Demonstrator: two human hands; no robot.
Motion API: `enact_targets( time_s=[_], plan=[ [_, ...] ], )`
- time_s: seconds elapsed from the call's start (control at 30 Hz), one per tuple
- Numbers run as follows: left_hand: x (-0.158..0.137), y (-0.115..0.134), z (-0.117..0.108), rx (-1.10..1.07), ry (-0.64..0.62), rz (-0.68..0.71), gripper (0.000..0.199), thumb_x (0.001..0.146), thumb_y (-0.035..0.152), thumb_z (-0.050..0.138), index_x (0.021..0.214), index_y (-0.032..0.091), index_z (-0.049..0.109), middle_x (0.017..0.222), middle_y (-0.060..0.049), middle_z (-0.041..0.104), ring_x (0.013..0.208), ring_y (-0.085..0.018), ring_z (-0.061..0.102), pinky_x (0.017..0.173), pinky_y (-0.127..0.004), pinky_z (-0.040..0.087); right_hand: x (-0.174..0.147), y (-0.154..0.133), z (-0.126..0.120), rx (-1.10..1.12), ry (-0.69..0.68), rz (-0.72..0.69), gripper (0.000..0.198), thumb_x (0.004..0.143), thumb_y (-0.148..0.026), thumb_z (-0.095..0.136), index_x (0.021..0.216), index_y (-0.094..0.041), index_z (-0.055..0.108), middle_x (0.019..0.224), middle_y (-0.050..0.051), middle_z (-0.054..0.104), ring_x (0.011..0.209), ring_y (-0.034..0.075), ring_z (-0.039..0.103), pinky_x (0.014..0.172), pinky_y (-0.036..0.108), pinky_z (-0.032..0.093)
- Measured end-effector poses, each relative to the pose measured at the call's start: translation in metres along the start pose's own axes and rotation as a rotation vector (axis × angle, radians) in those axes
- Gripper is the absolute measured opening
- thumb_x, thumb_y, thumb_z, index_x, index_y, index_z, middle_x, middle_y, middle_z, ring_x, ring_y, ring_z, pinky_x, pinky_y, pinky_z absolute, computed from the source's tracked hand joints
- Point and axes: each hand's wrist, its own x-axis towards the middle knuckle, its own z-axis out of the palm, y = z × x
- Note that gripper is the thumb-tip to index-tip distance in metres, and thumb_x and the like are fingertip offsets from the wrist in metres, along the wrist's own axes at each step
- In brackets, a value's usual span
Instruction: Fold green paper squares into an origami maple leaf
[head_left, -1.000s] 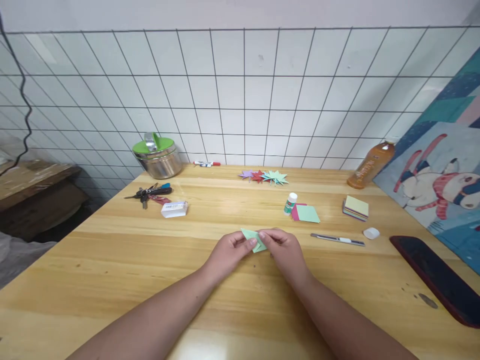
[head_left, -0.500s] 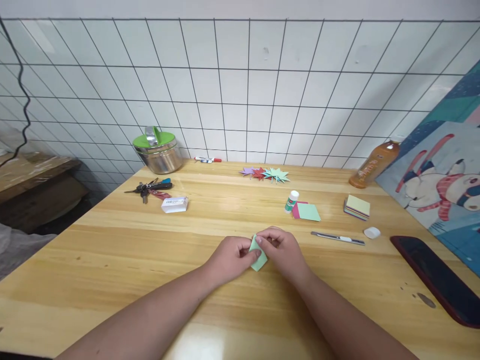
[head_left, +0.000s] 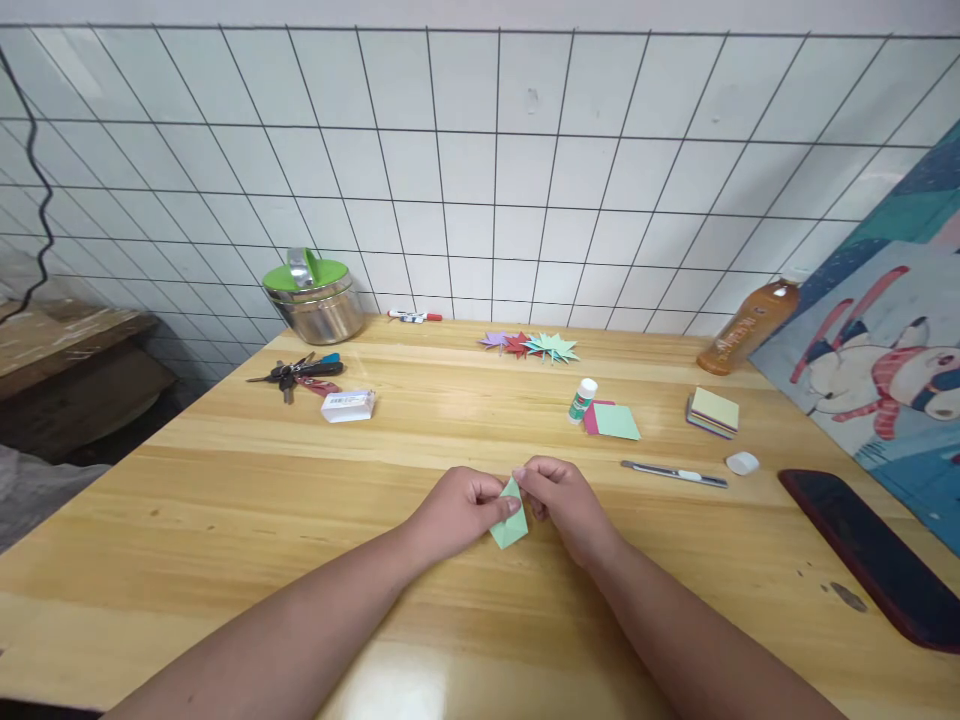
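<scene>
A small folded piece of light green paper [head_left: 510,528] is held just above the wooden table [head_left: 247,530], its narrow tip pointing away from me and crease lines showing on its face. My left hand [head_left: 463,512] pinches it from the left, thumb on top and fingers underneath. At the paper's upper tip, my right hand [head_left: 564,500] has thumb and index finger closed together on the edge; its other fingers are curled and partly hidden. Beyond my hands stand a glue stick [head_left: 582,402] and a green paper square [head_left: 618,421] over a pink one.
A utility knife [head_left: 673,474], a white cap [head_left: 742,463], a sticky-note stack [head_left: 712,412] and a phone [head_left: 874,555] lie right. Paper stars [head_left: 551,347] and a bottle [head_left: 750,325] are at the back. Left are a steel pot [head_left: 322,312], keys [head_left: 289,376] and a white box [head_left: 349,405].
The green paper has turned, and its lower end has swung left, showing more of its creased face. My right thumb has slid from the paper's face to its upper tip.
</scene>
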Motion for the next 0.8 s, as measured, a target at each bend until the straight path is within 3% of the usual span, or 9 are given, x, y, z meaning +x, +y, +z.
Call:
enact_targets(
  time_s=[0.13, 0.37, 0.6, 0.7, 0.8],
  plan=[
    [0.0, 0.001, -0.002, -0.044, -0.011, -0.014, 0.04, 0.077, 0.038, 0.052, 0.049, 0.018, 0.032, 0.051, 0.007, 0.022, 0.049, -0.008, 0.021, 0.046, -0.022, 0.019, -0.002, -0.004, -0.002, -0.047, -0.053, -0.03, 0.019, 0.068, -0.035, 0.065, 0.073, -0.016, 0.065, 0.062, -0.002, 0.057, 0.052, 0.008, 0.042, 0.049, 0.021, 0.033],
    [-0.001, 0.0, 0.004, 0.07, -0.075, 0.01, 0.034, 0.078, 0.036, 0.051, 0.054, 0.018, 0.035, 0.054, 0.006, 0.026, 0.05, -0.008, 0.025, 0.046, -0.022, 0.02, 0.0, -0.002, -0.004, 0.011, 0.03, 0.001, 0.015, 0.065, -0.022, 0.06, 0.053, -0.015, 0.055, 0.047, -0.005, 0.049, 0.046, 0.007, 0.039, 0.047, 0.02, 0.031],
    [0.002, -0.004, 0.004, 0.02, -0.068, -0.002, 0.034, 0.077, 0.036, 0.052, 0.053, 0.017, 0.038, 0.054, 0.006, 0.026, 0.05, -0.008, 0.024, 0.046, -0.021, 0.02, 0.003, 0.002, -0.003, 0.066, 0.062, 0.044, 0.022, 0.067, -0.028, 0.061, 0.051, -0.015, 0.051, 0.046, -0.005, 0.045, 0.043, 0.006, 0.038, 0.042, 0.019, 0.031],
    [0.003, -0.004, 0.0, -0.037, -0.033, -0.012, 0.038, 0.077, 0.039, 0.052, 0.051, 0.018, 0.034, 0.054, 0.007, 0.023, 0.049, -0.008, 0.022, 0.046, -0.022, 0.018, 0.003, -0.001, -0.007, 0.085, -0.034, 0.072, 0.029, 0.074, -0.043, 0.058, 0.074, -0.015, 0.063, 0.06, -0.001, 0.053, 0.048, 0.008, 0.045, 0.044, 0.019, 0.037],
    [0.003, -0.003, -0.003, -0.07, -0.015, -0.025, 0.041, 0.077, 0.042, 0.052, 0.051, 0.018, 0.03, 0.053, 0.007, 0.02, 0.048, -0.007, 0.02, 0.045, -0.022, 0.017, 0.002, -0.002, -0.011, 0.039, -0.105, 0.06, 0.041, 0.072, -0.05, 0.06, 0.098, -0.017, 0.064, 0.076, 0.002, 0.058, 0.055, 0.009, 0.05, 0.045, 0.02, 0.041]
  ],
)
